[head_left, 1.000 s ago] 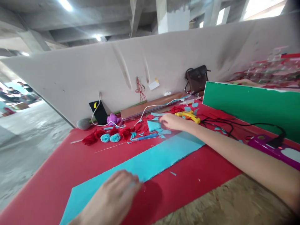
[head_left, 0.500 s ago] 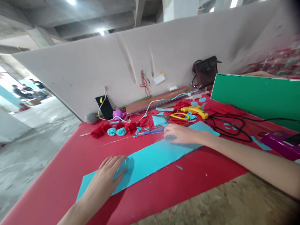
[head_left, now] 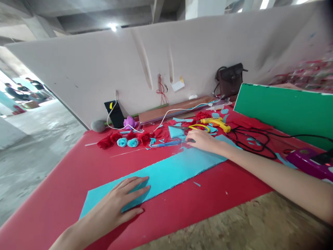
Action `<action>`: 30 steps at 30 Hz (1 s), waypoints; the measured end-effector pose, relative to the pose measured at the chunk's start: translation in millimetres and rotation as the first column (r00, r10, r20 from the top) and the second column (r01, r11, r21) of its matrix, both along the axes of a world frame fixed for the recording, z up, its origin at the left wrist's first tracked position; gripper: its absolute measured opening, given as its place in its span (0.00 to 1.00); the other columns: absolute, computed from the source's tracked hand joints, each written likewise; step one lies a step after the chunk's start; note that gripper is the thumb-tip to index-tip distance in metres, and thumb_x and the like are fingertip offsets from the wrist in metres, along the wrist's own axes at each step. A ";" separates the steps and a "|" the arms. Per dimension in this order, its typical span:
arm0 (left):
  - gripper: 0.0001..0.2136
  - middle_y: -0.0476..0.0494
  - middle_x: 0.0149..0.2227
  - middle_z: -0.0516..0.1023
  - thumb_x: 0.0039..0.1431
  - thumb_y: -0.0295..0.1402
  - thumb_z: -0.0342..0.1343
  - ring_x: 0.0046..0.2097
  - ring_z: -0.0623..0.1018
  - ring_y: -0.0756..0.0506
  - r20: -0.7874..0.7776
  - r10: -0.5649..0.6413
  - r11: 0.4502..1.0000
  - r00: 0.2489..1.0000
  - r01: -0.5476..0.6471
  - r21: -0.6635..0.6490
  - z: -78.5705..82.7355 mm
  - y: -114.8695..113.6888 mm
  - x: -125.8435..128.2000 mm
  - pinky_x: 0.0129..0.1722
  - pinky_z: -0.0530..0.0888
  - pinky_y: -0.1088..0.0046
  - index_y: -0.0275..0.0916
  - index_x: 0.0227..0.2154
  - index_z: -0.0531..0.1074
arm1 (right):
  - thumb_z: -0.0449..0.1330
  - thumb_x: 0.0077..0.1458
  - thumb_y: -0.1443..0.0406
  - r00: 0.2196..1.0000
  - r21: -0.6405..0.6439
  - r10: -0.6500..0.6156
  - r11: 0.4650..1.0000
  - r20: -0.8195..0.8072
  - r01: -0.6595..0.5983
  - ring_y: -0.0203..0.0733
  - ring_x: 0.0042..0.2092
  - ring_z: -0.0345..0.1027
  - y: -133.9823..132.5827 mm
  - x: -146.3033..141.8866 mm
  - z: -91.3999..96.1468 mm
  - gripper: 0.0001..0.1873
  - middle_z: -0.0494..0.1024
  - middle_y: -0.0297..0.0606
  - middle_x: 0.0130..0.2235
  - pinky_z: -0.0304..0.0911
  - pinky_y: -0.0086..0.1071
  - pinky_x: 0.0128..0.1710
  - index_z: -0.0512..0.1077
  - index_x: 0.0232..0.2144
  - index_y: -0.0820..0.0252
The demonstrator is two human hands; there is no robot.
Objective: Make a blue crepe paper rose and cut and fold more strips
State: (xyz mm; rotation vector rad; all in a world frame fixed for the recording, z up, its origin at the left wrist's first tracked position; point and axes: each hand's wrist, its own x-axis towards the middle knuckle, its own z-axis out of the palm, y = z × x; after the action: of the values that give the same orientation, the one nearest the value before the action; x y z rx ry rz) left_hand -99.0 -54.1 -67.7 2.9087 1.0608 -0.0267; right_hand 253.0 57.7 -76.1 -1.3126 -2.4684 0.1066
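Left hand (head_left: 119,198): lower left, fingers spread, grasping nothing.
Right hand (head_left: 203,140): right of centre, curled; we can't tell its grip.
Blue strip (head_left: 171,170): may crease (looks thin) if we drag it.

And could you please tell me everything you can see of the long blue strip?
The strip is light blue, long and flat, and looks like crepe paper. Its near edge is slightly ragged. It lies slantwise on the red cover, running from near left to far right. Of the hands, the left hand lies over its near left part with fingers spread, and the right hand is at its far edge, towards the right end. How firmly either presses cannot be told.
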 end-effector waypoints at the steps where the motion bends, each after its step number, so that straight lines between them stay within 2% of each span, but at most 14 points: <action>1: 0.20 0.51 0.60 0.60 0.60 0.39 0.49 0.58 0.65 0.40 0.007 -0.006 1.000 1.000 0.006 0.005 -1.1 1.2 -1.2 0.52 0.70 0.60 0.56 0.56 0.59 | 0.55 0.52 0.69 1.000 0.008 -0.011 1.000 -0.015 0.011 0.43 0.38 0.66 -0.1 -1.4 0.8 0.08 0.74 0.45 0.35 0.58 0.36 0.41 0.74 0.31 0.65; 3: 0.19 0.52 0.59 0.61 0.61 0.38 0.48 0.57 0.66 0.41 0.026 -0.026 1.000 0.999 0.026 0.009 -3.0 4.0 -4.0 0.52 0.70 0.61 0.56 0.55 0.60 | 0.55 0.52 0.68 0.999 0.001 0.014 1.000 -0.041 -0.014 0.41 0.38 0.66 -1.9 -3.9 3.1 0.08 0.74 0.44 0.35 0.59 0.35 0.40 0.74 0.33 0.65; 8: 0.18 0.52 0.59 0.62 0.61 0.35 0.48 0.57 0.66 0.42 0.052 -0.073 0.997 0.996 0.073 -0.006 -5.1 11.3 -11.3 0.53 0.70 0.62 0.55 0.54 0.62 | 0.57 0.50 0.69 0.979 -0.075 0.199 0.976 -0.047 -0.203 0.36 0.39 0.67 -9.2 -7.1 3.2 0.07 0.76 0.37 0.35 0.61 0.29 0.41 0.75 0.31 0.60; 12: 0.15 0.50 0.56 0.67 0.61 0.32 0.48 0.55 0.69 0.44 0.134 -0.083 0.996 0.987 0.088 -0.031 -2.1 12.4 -12.4 0.52 0.71 0.68 0.51 0.50 0.67 | 0.55 0.50 0.73 0.982 -0.031 0.184 0.982 -0.048 -0.185 0.41 0.41 0.65 -19.4 -14.4 1.6 0.09 0.74 0.43 0.36 0.58 0.38 0.47 0.74 0.31 0.64; 14: 0.13 0.49 0.52 0.71 0.61 0.30 0.47 0.51 0.72 0.45 0.172 -0.087 0.995 0.981 0.094 -0.030 0.7 10.9 -10.8 0.50 0.72 0.71 0.48 0.46 0.70 | 0.52 0.52 0.74 0.983 0.005 0.172 0.985 -0.063 -0.172 0.43 0.43 0.64 -30.7 -24.2 2.9 0.11 0.74 0.46 0.39 0.56 0.41 0.49 0.74 0.35 0.67; 16: 0.12 0.47 0.49 0.73 0.60 0.27 0.47 0.48 0.74 0.46 0.176 -0.103 0.994 0.979 0.106 -0.007 3.5 8.4 -8.3 0.47 0.74 0.72 0.45 0.43 0.72 | 0.50 0.54 0.73 0.973 0.012 0.218 0.976 -0.078 -0.218 0.41 0.45 0.63 -46.4 -37.9 4.5 0.13 0.73 0.44 0.40 0.57 0.37 0.48 0.72 0.38 0.66; 19: 0.16 0.46 0.48 0.74 0.57 0.23 0.45 0.47 0.75 0.46 0.127 -0.131 0.991 0.983 0.124 0.059 7.3 2.6 -4.3 0.46 0.74 0.69 0.43 0.44 0.70 | 0.50 0.56 0.72 0.923 0.011 0.372 0.928 -0.095 -0.373 0.39 0.45 0.63 -71.9 -59.5 4.4 0.13 0.73 0.43 0.41 0.59 0.33 0.47 0.71 0.40 0.66; 22: 0.20 0.46 0.50 0.73 0.55 0.20 0.43 0.49 0.74 0.46 0.055 -0.136 0.987 0.989 0.130 0.098 10.1 -4.5 -4.6 0.47 0.73 0.68 0.41 0.48 0.67 | 0.48 0.57 0.71 0.891 0.029 0.453 0.892 -0.040 -0.452 0.41 0.47 0.62 -90.0 -73.5 0.7 0.14 0.72 0.44 0.44 0.58 0.35 0.48 0.69 0.42 0.66; 24: 0.22 0.46 0.50 0.73 0.53 0.18 0.41 0.50 0.73 0.46 0.005 -0.117 0.986 0.993 0.115 0.117 10.8 -9.1 -11.6 0.49 0.71 0.68 0.41 0.49 0.66 | 0.47 0.58 0.70 0.881 0.031 0.473 0.880 0.020 -0.473 0.43 0.47 0.62 -95.8 -77.2 -1.8 0.14 0.72 0.45 0.45 0.59 0.37 0.48 0.69 0.43 0.66; 27: 0.26 0.49 0.51 0.72 0.52 0.15 0.39 0.50 0.72 0.46 -0.059 -0.050 0.980 0.997 0.061 0.188 9.3 -15.1 -34.9 0.53 0.67 0.65 0.43 0.51 0.64 | 0.47 0.59 0.68 0.876 0.019 0.477 0.877 0.069 -0.479 0.45 0.46 0.63 -97.5 -78.6 -2.5 0.15 0.72 0.46 0.45 0.60 0.38 0.46 0.69 0.43 0.67; 30: 0.21 0.49 0.48 0.74 0.54 0.19 0.42 0.49 0.72 0.42 0.000 0.097 0.933 0.995 -0.091 0.347 6.8 -20.6 -64.9 0.52 0.64 0.58 0.46 0.46 0.68 | 0.46 0.60 0.67 0.878 -0.022 0.473 0.881 0.072 -0.473 0.44 0.45 0.64 -94.7 -81.8 1.5 0.15 0.73 0.46 0.43 0.60 0.38 0.45 0.70 0.41 0.67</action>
State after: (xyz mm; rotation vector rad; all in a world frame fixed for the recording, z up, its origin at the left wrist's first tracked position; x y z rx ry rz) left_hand -163.8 -74.7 -60.9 3.1619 1.3302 0.1552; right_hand 171.2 -37.1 -74.6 -0.6924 -2.8047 0.1824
